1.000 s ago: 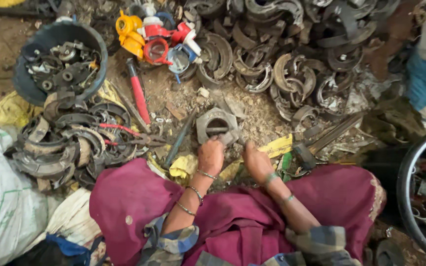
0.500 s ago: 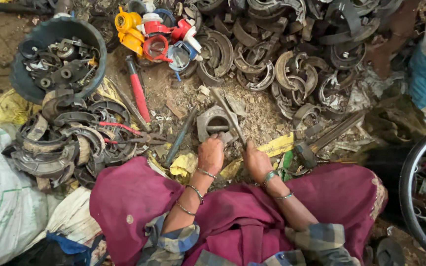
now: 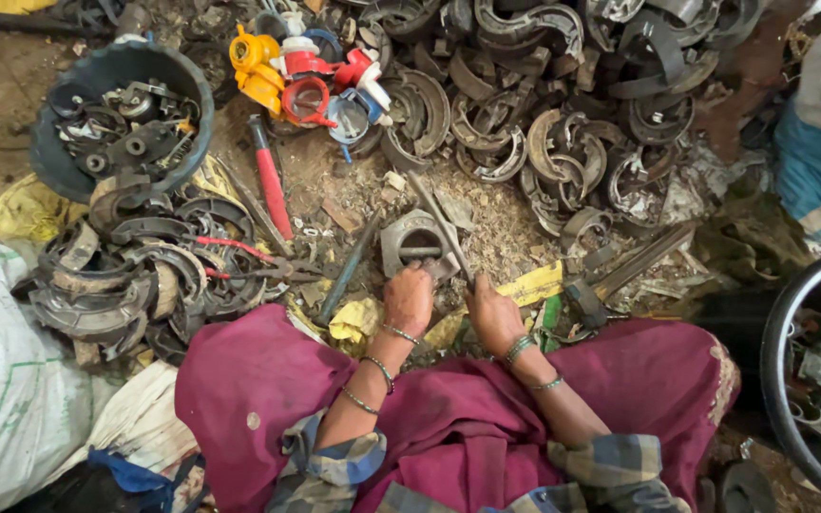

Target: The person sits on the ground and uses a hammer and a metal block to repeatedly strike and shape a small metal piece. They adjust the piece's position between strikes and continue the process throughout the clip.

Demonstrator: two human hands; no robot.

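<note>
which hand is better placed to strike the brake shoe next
Right, probably: the right hand grips the metal rod angled over the brake shoe, while the left hand steadies the shoe's near edge.

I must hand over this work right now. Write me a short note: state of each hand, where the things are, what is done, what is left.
Left hand: holds the grey metal part on the ground.
Right hand: grips a thin rod, its tip over the part.
Done or not: cannot tell; the part sits in one piece.
Nearby: red-handled tool and bowl of parts to the left, curved shoes piled ahead.
</note>
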